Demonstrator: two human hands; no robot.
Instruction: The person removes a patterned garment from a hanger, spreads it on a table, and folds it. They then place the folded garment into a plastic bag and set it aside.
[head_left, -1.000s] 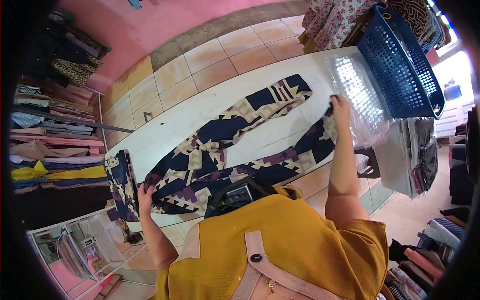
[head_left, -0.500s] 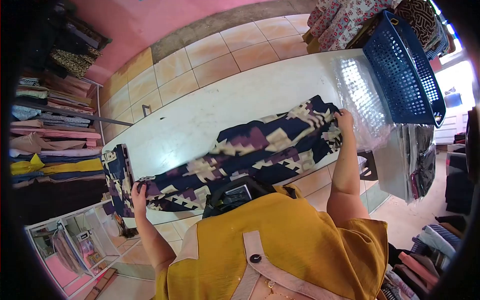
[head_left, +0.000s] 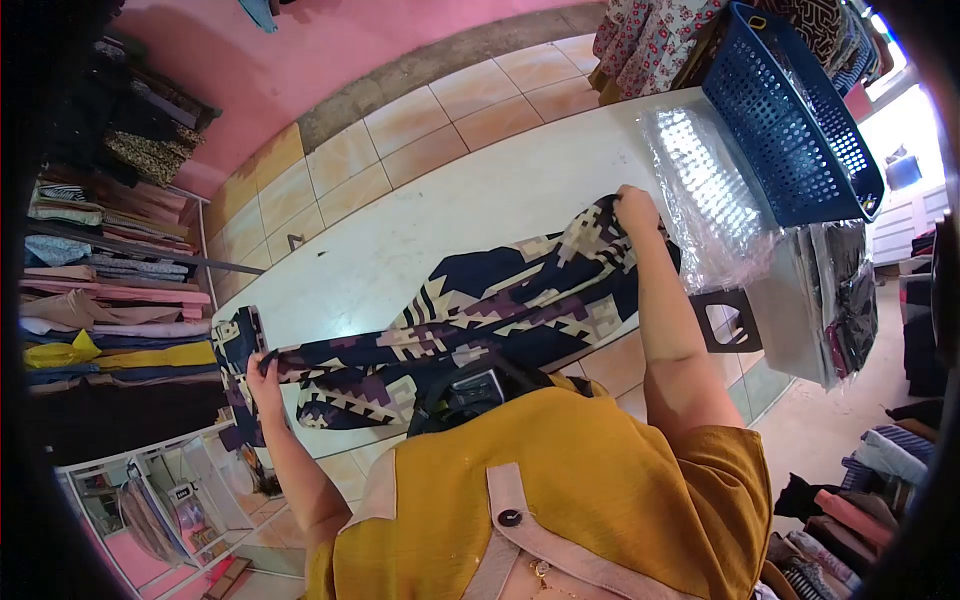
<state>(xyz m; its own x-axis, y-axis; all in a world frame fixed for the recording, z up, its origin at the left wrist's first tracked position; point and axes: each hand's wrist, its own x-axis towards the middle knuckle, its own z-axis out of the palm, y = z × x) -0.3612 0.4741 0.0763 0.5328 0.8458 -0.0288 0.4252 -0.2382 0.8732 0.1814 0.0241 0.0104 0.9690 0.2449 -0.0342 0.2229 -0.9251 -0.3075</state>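
A long patterned cloth in navy, cream and purple stretches across the white table in front of me. My left hand pinches its left end, close to a folded piece of similar fabric at the table's left edge. At the other end, my right hand is closed on the upper right corner, which bunches under the fingers. Between the hands the cloth lies in loose lengthwise folds, and part of its near edge hangs by my body.
Clear plastic bags lie on the white table at the right, against a blue perforated basket. Packed garments stand beside the table's right end. Shelves of folded clothes are on the left, with a glass case below.
My right hand has moved left and slightly away from me, drawing the cloth's right end with it. My left hand has shifted a little left, pulling the near left part into a taut fold.
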